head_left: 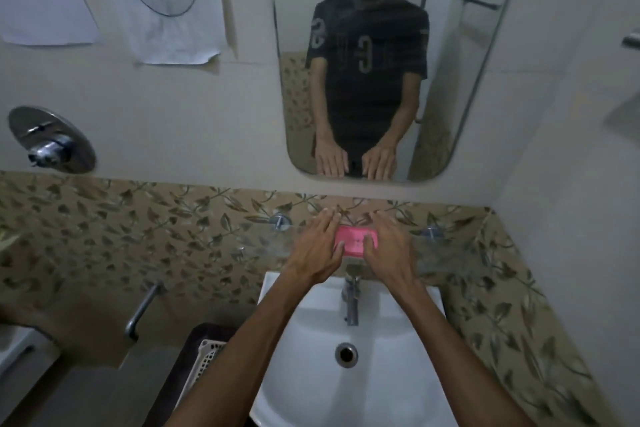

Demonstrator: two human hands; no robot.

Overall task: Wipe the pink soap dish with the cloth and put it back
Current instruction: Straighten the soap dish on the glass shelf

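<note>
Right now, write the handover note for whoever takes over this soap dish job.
Left hand: fingers straight, at the left end of the pink soap dish.
Right hand: fingers straight, at its right end, thumb over it.
Dish: on the glass shelf above the sink, behind the tap.
Cloth: not in view.
Done: cannot tell whether it has been wiped.
Left: if unwiped, find the cloth, wipe the dish, set it back on the shelf.
</note>
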